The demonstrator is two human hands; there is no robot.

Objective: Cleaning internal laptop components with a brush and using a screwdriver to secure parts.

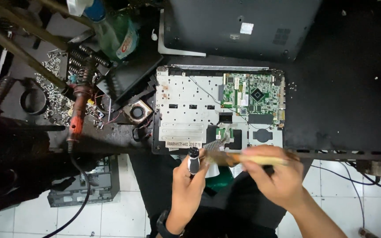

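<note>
Bench [340, 110]: dark top, fills upper frame; white tiled floor shows below its near edge.
Laptop lid/cover [239, 26]: dark grey, lies at the far side, just behind the open chassis.
Open laptop chassis [186, 114]: centre of bench, silver inner plate facing up, near edge by the hands.
Mainboard [252, 94]: green, sits in chassis' far-right corner; thin black wire runs across the plate toward it.
Soldering iron [76, 119]: red/orange handle, left of chassis, black cable drops off bench to floor.
Fan [137, 111]: small, square, w/ copper-colour frame, betw. iron and chassis.
Screws [54, 83]: loose silver pile, far left by the springs.
Bottle [120, 37]: green, top left, lying tilted.
R hand [274, 176]: fingers closed round a brush [239, 158], wooden handle, held about level; bristle end points left, blurred, touching or just over the part in the other hand — can't tell which.
L hand [190, 185]: fingers wrapped tight round a small black-and-silver part [193, 161], held upright at chassis' near edge, above the lap; black band on wrist.
</note>
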